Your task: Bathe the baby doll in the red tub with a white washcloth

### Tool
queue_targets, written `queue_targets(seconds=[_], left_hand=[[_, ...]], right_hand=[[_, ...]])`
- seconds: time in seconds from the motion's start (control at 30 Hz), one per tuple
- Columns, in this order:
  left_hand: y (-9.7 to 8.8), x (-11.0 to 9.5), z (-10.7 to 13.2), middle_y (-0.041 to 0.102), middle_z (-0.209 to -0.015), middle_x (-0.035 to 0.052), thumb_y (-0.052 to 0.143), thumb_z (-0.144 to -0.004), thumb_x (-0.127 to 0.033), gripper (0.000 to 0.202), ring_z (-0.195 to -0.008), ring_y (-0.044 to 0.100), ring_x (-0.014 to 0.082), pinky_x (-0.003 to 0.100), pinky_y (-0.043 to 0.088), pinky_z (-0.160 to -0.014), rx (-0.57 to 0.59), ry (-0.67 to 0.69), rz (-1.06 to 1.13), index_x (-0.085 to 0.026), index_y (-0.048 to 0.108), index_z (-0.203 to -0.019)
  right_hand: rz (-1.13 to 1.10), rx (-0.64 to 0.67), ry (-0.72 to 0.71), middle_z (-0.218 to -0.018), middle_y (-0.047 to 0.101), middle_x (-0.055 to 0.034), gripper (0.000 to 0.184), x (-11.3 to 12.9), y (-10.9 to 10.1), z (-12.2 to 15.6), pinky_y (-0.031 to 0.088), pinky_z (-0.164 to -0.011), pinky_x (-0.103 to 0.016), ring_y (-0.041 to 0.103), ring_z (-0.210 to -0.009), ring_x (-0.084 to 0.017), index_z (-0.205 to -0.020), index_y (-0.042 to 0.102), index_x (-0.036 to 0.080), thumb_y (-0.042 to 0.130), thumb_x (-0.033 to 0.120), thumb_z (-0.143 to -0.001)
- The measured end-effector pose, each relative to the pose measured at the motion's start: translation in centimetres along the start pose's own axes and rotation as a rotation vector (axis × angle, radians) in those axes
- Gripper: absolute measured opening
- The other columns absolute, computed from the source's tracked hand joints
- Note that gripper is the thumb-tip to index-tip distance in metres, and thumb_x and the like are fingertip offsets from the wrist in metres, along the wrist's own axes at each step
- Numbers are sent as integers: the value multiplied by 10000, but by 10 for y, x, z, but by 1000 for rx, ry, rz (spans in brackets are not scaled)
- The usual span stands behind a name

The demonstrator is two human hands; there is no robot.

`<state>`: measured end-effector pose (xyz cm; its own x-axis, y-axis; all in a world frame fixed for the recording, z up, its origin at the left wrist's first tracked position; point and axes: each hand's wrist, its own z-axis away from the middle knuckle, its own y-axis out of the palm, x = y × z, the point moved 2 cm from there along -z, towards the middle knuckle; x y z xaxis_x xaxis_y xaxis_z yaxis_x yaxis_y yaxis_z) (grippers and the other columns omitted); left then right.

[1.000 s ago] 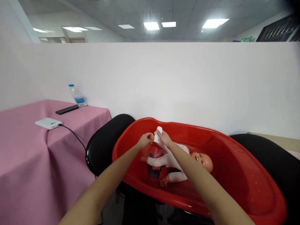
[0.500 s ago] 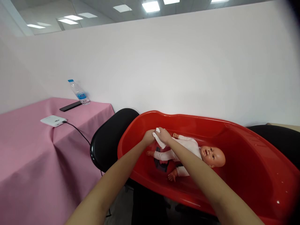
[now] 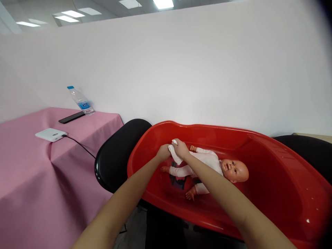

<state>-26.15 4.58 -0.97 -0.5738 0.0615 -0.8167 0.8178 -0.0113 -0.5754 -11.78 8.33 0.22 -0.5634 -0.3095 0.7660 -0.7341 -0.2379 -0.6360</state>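
Observation:
A baby doll (image 3: pixel 210 165) in white clothes lies on its back in a red plastic tub (image 3: pixel 272 186), head to the right. Both my hands meet above the doll's legs at the tub's left end. My right hand (image 3: pixel 181 149) grips a small white cloth (image 3: pixel 174 153). My left hand (image 3: pixel 163 152) is closed beside it, touching the cloth or the doll's raised foot; which one is hidden. The doll's other foot (image 3: pixel 164 169) lies below my hands.
The tub rests across two black chairs (image 3: pixel 118 152). To the left, a pink-covered table (image 3: pixel 38 166) carries a water bottle (image 3: pixel 80 101), a black phone (image 3: pixel 71 117) and a white device (image 3: pixel 50 134) with a black cable. A white partition wall stands behind.
My hands have stayed together at the doll's foot with the cloth, sinking slightly into the tub. The camera tilted down and shifted; the doll's raised foot is now covered by my hands.

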Motion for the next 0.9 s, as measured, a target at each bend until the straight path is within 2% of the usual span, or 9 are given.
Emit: queue_targets(seconds=[0.07,0.17,0.27,0.4,0.53,0.63,0.73,0.8,0.9], left_hand=[[0,-3,3,681,-703,37,661,-887,-101,187,-655,553,159,325,377,-633,-9,-32,5,-196,663,-726],[-3,-11,7,755,-816,76,645,-927,-103,160,-739,615,178,326,422,-680,-28,-39,11,-174,724,-807],[-5,-17,9,773,-852,87,662,-919,-76,187,-792,630,187,320,433,-705,-31,-42,-6,-177,704,-768],[-6,-14,8,724,-755,43,637,-914,-89,231,-710,578,178,311,413,-651,-16,-66,-8,-200,654,-713],[-4,-8,7,756,-810,51,647,-887,-97,150,-756,629,195,308,440,-673,-29,-80,-7,-185,699,-779],[-2,-5,7,769,-856,54,652,-846,-77,118,-806,660,205,303,457,-692,-22,-91,-15,-175,714,-823],[0,-3,8,761,-889,39,671,-773,-42,158,-832,665,199,297,479,-733,-21,-84,-15,-178,702,-848],[-1,0,10,740,-874,23,717,-790,-106,113,-809,658,195,301,495,-746,-17,-72,16,-195,676,-846],[-3,3,12,715,-851,12,751,-850,-255,127,-792,645,198,315,495,-749,-30,-59,37,-219,632,-824]], right_hand=[[-83,-17,17,-1175,773,-88,219,-1,-1,1,485,-948,-308,689,-1056,-210,-1212,691,186,496,274,-1164],[-135,46,28,-1156,765,-71,155,-4,1,4,489,-943,-314,674,-1024,-204,-1204,684,174,630,277,-1102],[-127,43,13,-1156,778,-70,134,-5,5,7,498,-976,-330,681,-1042,-214,-1164,710,180,636,259,-1085],[-171,-47,-36,-1243,786,-66,229,-4,10,5,505,-1076,-335,704,-1154,-214,-1199,720,214,508,211,-1111],[-134,2,-60,-1201,800,-58,164,-5,16,2,553,-1056,-373,722,-1095,-234,-1157,736,221,636,219,-1028],[-139,15,-109,-1208,825,-50,230,-9,15,9,572,-1081,-387,751,-1091,-238,-1158,768,239,642,169,-978],[-126,40,-260,-1411,791,-73,507,-18,4,35,533,-1207,-436,740,-1284,-250,-1328,776,250,537,69,-920],[-101,122,-370,-1606,681,-50,702,-25,-13,65,477,-1294,-489,659,-1461,-253,-1503,715,309,503,48,-887],[-38,247,-371,-1636,651,34,680,-39,-55,128,474,-1316,-539,595,-1547,-254,-1524,703,474,534,149,-952]])
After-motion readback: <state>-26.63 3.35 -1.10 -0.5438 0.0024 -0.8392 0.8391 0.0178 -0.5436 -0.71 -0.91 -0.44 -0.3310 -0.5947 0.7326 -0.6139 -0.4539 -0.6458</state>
